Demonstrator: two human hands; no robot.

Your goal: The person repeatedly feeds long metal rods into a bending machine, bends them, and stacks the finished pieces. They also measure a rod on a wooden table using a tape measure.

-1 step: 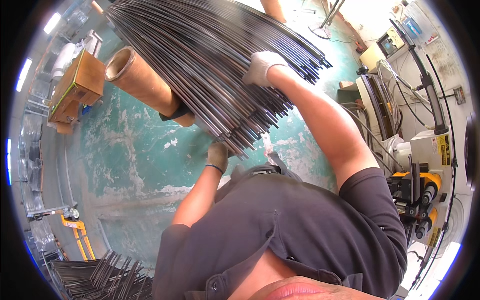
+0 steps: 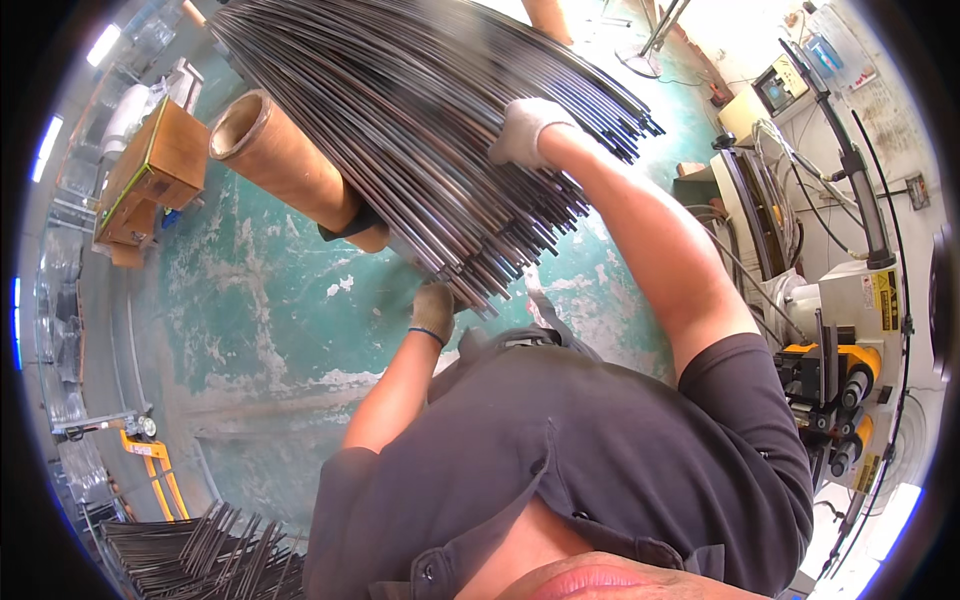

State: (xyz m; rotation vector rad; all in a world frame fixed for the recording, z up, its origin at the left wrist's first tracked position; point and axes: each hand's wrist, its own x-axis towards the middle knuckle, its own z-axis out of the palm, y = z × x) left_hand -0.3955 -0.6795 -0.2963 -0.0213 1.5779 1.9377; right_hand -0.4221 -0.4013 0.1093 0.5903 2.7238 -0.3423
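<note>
A large fanned bundle of long, dark metal rods stretches from the far left toward me, with its uneven ends close to my body. My right hand, in a pale work glove, lies on top of the bundle near its right side, fingers curled down among the rods. At the bundle's near left edge, my left hand, in a dirtier glove with a blue cuff, grips the rods close to their ends. Its fingertips are partly hidden by the rods.
A thick brown cardboard tube lies beside the bundle's left edge. Cardboard boxes stand farther left. Machinery with rollers and cables lines the right side. More dark rods lie at lower left, near a yellow frame.
My right hand has shifted very slightly up and to the right on the rods. The left hand stays at practically the same place.
</note>
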